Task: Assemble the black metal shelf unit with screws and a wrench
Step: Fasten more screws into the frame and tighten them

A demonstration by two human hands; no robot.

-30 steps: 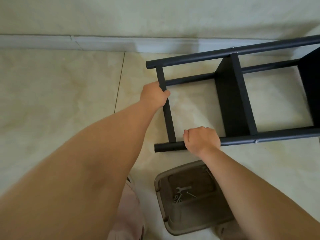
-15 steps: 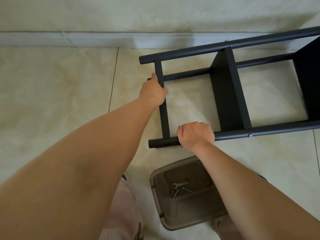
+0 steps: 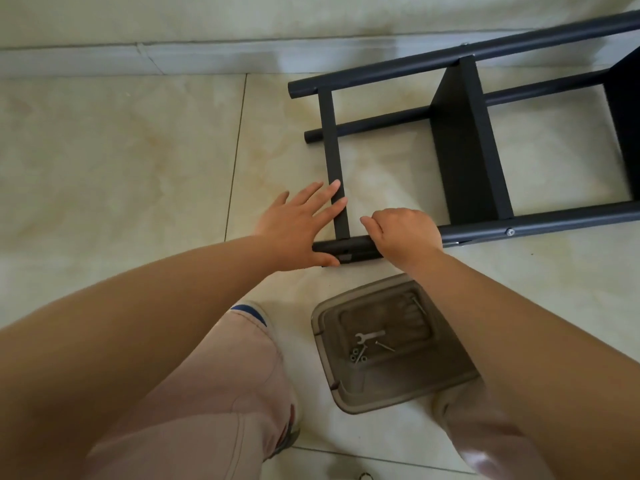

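The black metal shelf unit (image 3: 464, 147) lies on its side on the tiled floor, its tubes running off to the right. My left hand (image 3: 299, 226) is spread open, fingertips touching the flat end crossbar (image 3: 332, 140) and thumb against the near tube's end. My right hand (image 3: 405, 233) grips the near tube (image 3: 540, 225) just right of that corner. A bolt head (image 3: 509, 232) shows on the near tube. A small silver wrench (image 3: 370, 336) and several screws and nuts (image 3: 360, 355) lie in a brown plastic tray (image 3: 446, 382) below my hands.
A pale wall with a skirting board (image 3: 138, 58) runs behind the frame. My legs in light trousers and a shoe (image 3: 252, 313) stand at the bottom, either side of the tray. Bare tiles spread to the left.
My left hand let go of the upper part of the end crossbar, slid down to the near corner and opened. The right hand keeps its grip on the near tube. The view shifted closer.
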